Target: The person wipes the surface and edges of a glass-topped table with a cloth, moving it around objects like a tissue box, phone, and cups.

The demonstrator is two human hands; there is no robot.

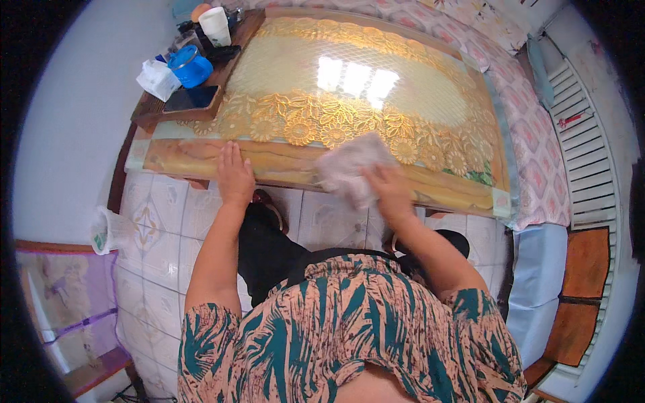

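A low table [269,160] stands in front of me, its top under a glossy clear cover that reflects a window. Over its middle lies a gold floral lace tablecloth [282,74]. My right hand [388,191] grips a pale greyish-pink cloth [356,168] by its right side, and the cloth rests on the table's near edge, overlapping the lace border. Somewhat blurred, this hand has its fingers bent over the cloth. Flat on the near edge, further left, lies my left hand [235,176], fingers stretched out and holding nothing.
A wooden tray [149,111] at the far left holds a blue lidded mug [190,66], white cups [215,27], a tissue pack [158,80] and a dark phone-like slab [191,99]. A patterned sofa [537,158] borders the right side. A white bin [111,230] stands at left on the tiled floor [161,269].
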